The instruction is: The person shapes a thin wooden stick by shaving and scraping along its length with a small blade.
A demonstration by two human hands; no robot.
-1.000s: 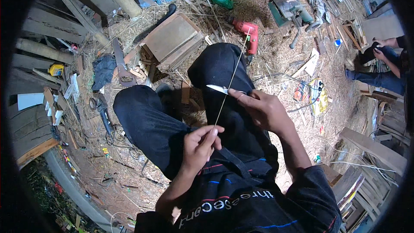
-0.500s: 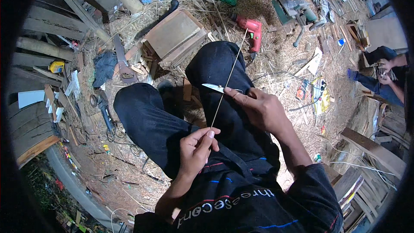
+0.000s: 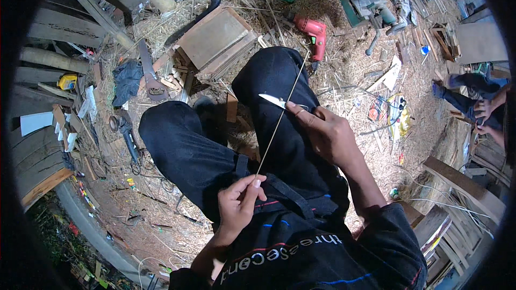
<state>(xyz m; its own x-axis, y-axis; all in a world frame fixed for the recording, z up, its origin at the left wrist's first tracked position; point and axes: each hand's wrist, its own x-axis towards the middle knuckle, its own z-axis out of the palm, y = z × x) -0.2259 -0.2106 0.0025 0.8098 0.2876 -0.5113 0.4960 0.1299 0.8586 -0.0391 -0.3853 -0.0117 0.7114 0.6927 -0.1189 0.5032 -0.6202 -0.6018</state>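
A thin, pale stick (image 3: 276, 130), like a sliver of bamboo or cane, slants up and to the right above my lap. My left hand (image 3: 238, 202) pinches its lower end between thumb and fingertips. Higher along it, my right hand (image 3: 326, 128) is closed on a small knife, its thumb stretched toward the stick. The knife's bright blade (image 3: 273, 101) points left and crosses the stick; its handle is hidden in my fingers. Beneath both hands are my bent knees (image 3: 274, 72) in dark trousers.
A wooden box (image 3: 217, 43) stands beyond my knees, with a red drill (image 3: 314, 33) to its right. A handsaw (image 3: 151, 75) and an angle grinder (image 3: 127, 133) lie at left on the shaving-strewn ground. Another person's hands (image 3: 486, 111) show at far right; stacked planks (image 3: 457, 182) are below.
My left hand has drawn down and slightly left with the stick's lower end. The knife and my right hand have shifted slightly right. The other person's hands at far right have moved lower.
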